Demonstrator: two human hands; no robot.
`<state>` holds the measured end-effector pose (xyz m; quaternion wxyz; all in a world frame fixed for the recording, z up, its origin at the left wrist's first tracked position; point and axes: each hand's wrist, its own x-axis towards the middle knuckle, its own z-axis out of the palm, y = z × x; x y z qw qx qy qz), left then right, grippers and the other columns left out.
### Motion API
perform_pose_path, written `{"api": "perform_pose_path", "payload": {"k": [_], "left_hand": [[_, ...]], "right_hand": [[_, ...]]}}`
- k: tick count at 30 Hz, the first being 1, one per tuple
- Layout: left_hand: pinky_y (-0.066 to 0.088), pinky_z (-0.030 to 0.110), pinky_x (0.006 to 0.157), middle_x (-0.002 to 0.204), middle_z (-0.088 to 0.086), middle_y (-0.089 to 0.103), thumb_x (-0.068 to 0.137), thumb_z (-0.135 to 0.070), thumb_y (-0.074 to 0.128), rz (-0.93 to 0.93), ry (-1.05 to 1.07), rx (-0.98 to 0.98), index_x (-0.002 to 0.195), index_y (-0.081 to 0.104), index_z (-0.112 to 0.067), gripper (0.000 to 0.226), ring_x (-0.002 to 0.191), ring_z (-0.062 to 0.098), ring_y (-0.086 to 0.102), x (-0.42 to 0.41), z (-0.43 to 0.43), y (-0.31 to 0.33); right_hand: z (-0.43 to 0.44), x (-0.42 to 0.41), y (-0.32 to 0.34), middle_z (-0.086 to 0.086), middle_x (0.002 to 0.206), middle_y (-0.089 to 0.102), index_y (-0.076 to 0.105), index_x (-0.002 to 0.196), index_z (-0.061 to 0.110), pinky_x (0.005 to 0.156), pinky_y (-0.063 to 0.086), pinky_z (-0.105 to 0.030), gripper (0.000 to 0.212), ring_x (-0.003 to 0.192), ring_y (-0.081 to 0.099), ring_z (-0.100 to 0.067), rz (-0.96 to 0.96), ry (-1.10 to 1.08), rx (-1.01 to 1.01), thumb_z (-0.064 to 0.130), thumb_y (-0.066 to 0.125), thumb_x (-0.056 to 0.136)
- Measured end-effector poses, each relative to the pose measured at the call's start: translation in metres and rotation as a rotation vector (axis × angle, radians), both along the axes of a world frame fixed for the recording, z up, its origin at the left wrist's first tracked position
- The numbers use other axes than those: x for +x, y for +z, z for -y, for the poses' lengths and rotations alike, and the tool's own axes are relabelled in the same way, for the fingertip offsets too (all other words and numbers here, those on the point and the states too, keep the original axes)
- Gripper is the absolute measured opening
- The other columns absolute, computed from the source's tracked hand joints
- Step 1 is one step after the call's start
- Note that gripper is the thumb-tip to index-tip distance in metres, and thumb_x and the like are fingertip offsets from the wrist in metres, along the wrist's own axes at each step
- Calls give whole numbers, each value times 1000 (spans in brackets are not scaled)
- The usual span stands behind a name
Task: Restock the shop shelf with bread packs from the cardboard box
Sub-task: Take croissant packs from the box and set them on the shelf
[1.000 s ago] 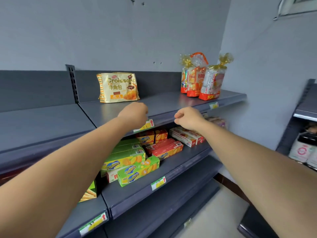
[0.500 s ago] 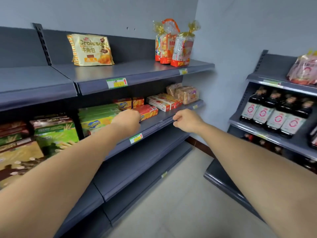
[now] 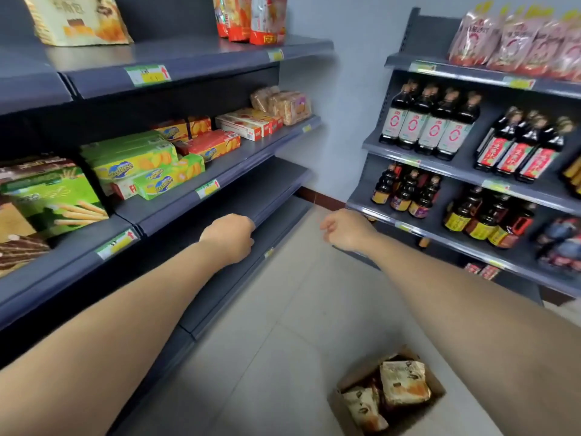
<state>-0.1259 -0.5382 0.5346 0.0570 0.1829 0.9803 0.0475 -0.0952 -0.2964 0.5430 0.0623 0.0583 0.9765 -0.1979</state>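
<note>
Both of my hands grasp nothing. My left hand, at centre frame, is curled into a loose fist in front of the edge of a lower dark grey metal shelf board, which is bare. My right hand, slightly right of centre, is likewise loosely curled, with fingers bent inward, above the pale tiled floor. The two hands are apart, with floor visible between them.

The open brown cardboard box sits on the floor at the lower right of the frame, between my forearms. It contains cream-and-orange plastic bread packs; at least two are distinguishable, lying tilted.

At the upper left, the top board of the dark grey shop shelf carries one cream-yellow bread pack standing against the back panel, with red-and-orange tied bags near it to the right. The board below holds green and red biscuit boxes and clear-wrapped sliced loaves.

At the right of the frame, a second grey shelf unit holds rows of dark sauce bottles and pink packets on top.
</note>
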Motion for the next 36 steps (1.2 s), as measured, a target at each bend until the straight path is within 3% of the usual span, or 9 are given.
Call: {"api": "perform_pose_path", "payload": {"k": [2, 5, 9, 12, 18, 25, 29, 33, 36], "left_hand": [[42, 35, 66, 96, 13, 61, 92, -18, 53, 34, -32, -12, 70, 45, -12, 24, 85, 32, 55, 18, -10, -11], [44, 34, 68, 95, 11, 59, 93, -20, 51, 56, -90, -28, 82, 52, -9, 16, 92, 32, 58, 43, -32, -23], [41, 33, 63, 89, 10, 55, 94, -17, 48, 85, -170, -41, 76, 45, -10, 20, 84, 28, 56, 69, -74, -37], [46, 34, 72, 114, 13, 62, 96, -19, 49, 131, -212, -52, 97, 57, -5, 16, 100, 31, 59, 82, -115, -55], [48, 38, 96, 128, 8, 58, 96, -26, 50, 215, -266, -25, 124, 59, -12, 32, 118, 30, 54, 98, -213, -109], [46, 33, 91, 125, 4, 58, 98, -25, 48, 347, -257, 51, 121, 60, -12, 29, 115, 25, 55, 121, -315, -182], [38, 26, 77, 106, -2, 51, 97, -19, 46, 428, -245, 46, 96, 53, -20, 7, 94, 15, 46, 123, -355, -232], [46, 30, 87, 121, 3, 60, 97, -20, 47, 481, -294, -14, 118, 61, -13, 26, 109, 20, 56, 112, -392, -278], [50, 33, 89, 116, 3, 62, 96, -19, 46, 516, -330, -64, 114, 62, -12, 25, 111, 23, 58, 100, -420, -315]], "right_hand": [[-8, 26, -15, -3, 123, 66, 69, 114, 13, 99, 47, -32, 27, 114, 60, -22, 26, -30, -2, 15, 61, 89], [-27, 62, -29, -1, 125, 65, 68, 117, 17, 99, 46, -28, 29, 115, 59, -21, 50, -65, -3, 19, 63, 89], [-64, 104, -42, -2, 126, 63, 68, 118, 18, 101, 46, -33, 29, 117, 58, -23, 93, -164, -14, 21, 63, 89], [-98, 126, -50, 0, 129, 61, 67, 119, 18, 101, 44, -31, 30, 120, 55, -21, 106, -205, -4, 22, 62, 90], [-185, 154, -86, 0, 129, 61, 68, 117, 21, 100, 45, -33, 29, 119, 55, -21, 177, -255, 35, 24, 59, 90], [-285, 176, -155, 1, 128, 61, 67, 116, 20, 98, 45, -32, 29, 117, 55, -22, 310, -300, 58, 23, 57, 89], [-319, 180, -200, -1, 123, 65, 68, 115, 19, 96, 47, -34, 29, 113, 57, -22, 405, -336, 18, 24, 55, 90], [-349, 176, -248, 1, 124, 63, 67, 115, 24, 97, 48, -37, 28, 115, 57, -21, 491, -389, -2, 26, 55, 89], [-371, 170, -288, 3, 124, 62, 67, 112, 27, 95, 49, -36, 25, 114, 57, -20, 532, -435, -23, 29, 57, 88]]}}
